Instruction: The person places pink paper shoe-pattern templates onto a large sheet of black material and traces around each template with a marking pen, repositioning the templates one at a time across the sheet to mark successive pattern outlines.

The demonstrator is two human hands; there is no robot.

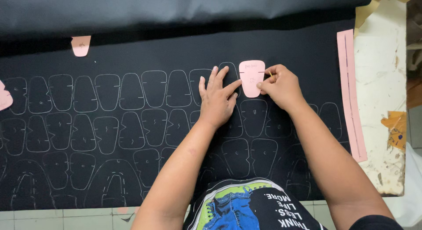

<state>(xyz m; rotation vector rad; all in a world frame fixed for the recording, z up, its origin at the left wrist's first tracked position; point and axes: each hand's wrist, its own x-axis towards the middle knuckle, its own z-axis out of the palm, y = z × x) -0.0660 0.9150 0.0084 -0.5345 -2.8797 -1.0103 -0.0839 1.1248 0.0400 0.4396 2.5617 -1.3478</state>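
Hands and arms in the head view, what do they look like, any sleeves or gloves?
Both hands, left and right, are bare: no gloves, rings or watch visible. The forearms are uncovered. A black sleeve edge shows at the right upper arm.

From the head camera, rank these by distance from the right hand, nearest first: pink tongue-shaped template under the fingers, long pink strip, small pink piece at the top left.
1. Pink tongue-shaped template, touching the right hand.
2. Long pink strip, right.
3. Small pink piece, far upper left.
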